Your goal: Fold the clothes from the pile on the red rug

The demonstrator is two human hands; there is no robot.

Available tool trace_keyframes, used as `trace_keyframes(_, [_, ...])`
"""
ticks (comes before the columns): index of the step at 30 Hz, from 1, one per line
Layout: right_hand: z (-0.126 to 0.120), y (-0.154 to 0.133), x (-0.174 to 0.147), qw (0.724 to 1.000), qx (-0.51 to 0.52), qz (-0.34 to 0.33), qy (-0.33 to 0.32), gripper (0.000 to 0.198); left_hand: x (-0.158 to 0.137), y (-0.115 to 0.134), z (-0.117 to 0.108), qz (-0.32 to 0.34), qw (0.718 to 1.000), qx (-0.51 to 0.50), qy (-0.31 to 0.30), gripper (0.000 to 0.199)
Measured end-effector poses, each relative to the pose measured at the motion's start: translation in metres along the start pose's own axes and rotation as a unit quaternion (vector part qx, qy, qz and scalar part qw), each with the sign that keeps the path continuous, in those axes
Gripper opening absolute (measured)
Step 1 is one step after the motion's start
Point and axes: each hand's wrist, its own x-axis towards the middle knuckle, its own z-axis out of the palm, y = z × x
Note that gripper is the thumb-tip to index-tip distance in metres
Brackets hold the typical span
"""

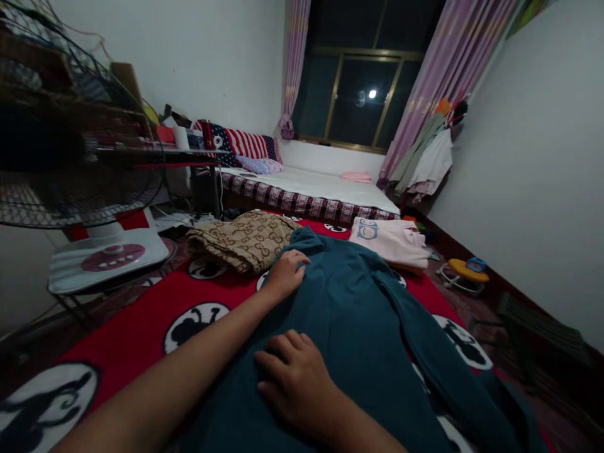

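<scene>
A dark teal long-sleeved top lies spread out on the red blanket, its collar end away from me and one sleeve running down the right side. My left hand rests on its upper left edge, near the shoulder, fingers slightly bent and apart. Closer to me, my right hand lies on the body of the top with loosely curved, spread fingers. Neither hand visibly grips the cloth. The top's left sleeve cannot be made out.
A folded brown patterned cloth and a folded pink garment lie beyond the top on the red blanket. A fan stands close on the left. Behind is a bed; a yellow stool stands right.
</scene>
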Motion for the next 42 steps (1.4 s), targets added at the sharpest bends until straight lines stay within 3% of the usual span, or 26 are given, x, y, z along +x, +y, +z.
trace_keyframes(3, [0.004,0.002,0.0,0.999,0.006,-0.032,-0.001,0.038,0.039,-0.007,0.011,0.035,0.993,0.083,-0.081,0.041])
trace_keyframes(6, [0.012,0.006,0.001,0.999,0.005,-0.04,0.014,0.04,0.078,-0.023,0.023,0.023,0.98,0.151,-0.125,0.068])
trace_keyframes(8, [0.02,0.01,0.001,0.999,-0.001,-0.048,0.024,0.041,0.102,-0.033,0.03,0.017,0.974,0.167,-0.15,0.075])
trace_keyframes(10, [0.028,0.014,0.002,0.998,-0.01,-0.054,0.031,0.044,0.122,-0.041,0.036,0.015,0.971,0.163,-0.173,0.07])
trace_keyframes(14, [0.039,0.018,0.002,0.997,-0.008,-0.057,0.043,0.046,0.148,-0.052,0.043,-0.004,0.966,0.166,-0.198,0.037])
trace_keyframes(18, [0.039,0.013,0.0,0.996,0.011,-0.068,0.052,0.04,0.157,-0.06,0.051,-0.048,0.97,0.187,-0.149,0.026])
trace_keyframes(24, [0.037,0.01,-0.001,0.996,0.024,-0.083,0.007,0.037,0.143,-0.067,0.072,-0.074,0.973,0.18,-0.122,0.032])
trace_keyframes(29, [0.038,0.018,0.0,0.994,0.054,-0.094,-0.004,0.059,0.133,-0.06,0.063,-0.056,0.978,0.151,-0.133,0.065])
trace_keyframes(31, [0.037,0.019,0.001,0.993,0.065,-0.103,0.001,0.066,0.116,-0.051,0.053,-0.043,0.982,0.136,-0.123,0.068])
trace_keyframes(34, [0.03,0.016,0.002,0.992,0.082,-0.1,0.006,0.06,0.07,-0.039,0.039,0.008,0.989,0.076,-0.128,0.064])
trace_keyframes(38, [0.011,0.009,0.003,0.992,0.1,-0.079,-0.006,0.047,0.012,-0.039,0.029,-0.002,0.972,0.074,-0.223,0.07])
trace_keyframes(42, [0.0,0.004,0.003,0.991,0.091,-0.091,-0.036,0.047,-0.002,-0.048,0.028,-0.017,0.956,0.149,-0.254,0.079])
